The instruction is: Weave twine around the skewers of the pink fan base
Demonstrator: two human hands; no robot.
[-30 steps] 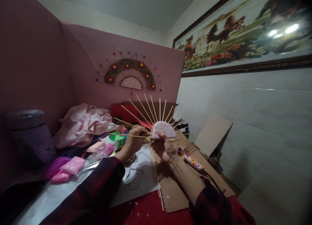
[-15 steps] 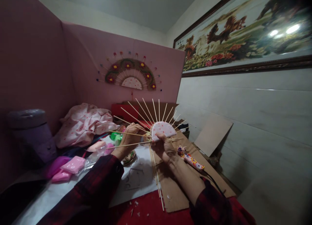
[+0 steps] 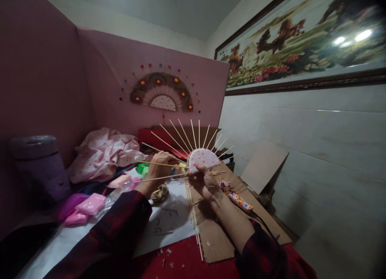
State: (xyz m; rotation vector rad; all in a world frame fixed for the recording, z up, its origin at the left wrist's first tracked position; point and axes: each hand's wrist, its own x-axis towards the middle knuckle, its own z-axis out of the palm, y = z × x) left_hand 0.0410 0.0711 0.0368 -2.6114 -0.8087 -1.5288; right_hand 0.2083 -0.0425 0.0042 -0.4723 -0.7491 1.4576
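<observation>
My right hand (image 3: 208,184) grips the lower edge of a half-round fan frame (image 3: 205,159), its thumb pressed on the face. White cloth with small red dots covers that face. Thin wooden sticks (image 3: 199,134) spread from its curved rim like rays. Left of the rim, my left hand (image 3: 159,166) is closed behind the leftmost sticks, fingers bent together; what they hold is hidden. A coil of twine (image 3: 159,193) lies on white paper (image 3: 169,226) below that hand. Loose sticks (image 3: 193,214) lie under the frame.
Brown cardboard (image 3: 220,238) bears a hot glue gun (image 3: 237,198) with a dotted cover. At left are pink packets (image 3: 90,204), dotted cloth (image 3: 105,154) and a purple container (image 3: 39,166). A decorated fan (image 3: 163,89) hangs on the pink panel.
The fan frame has shifted slightly right and turned a little. My left hand has moved slightly, with its fingers still closed. More of the twine coil shows.
</observation>
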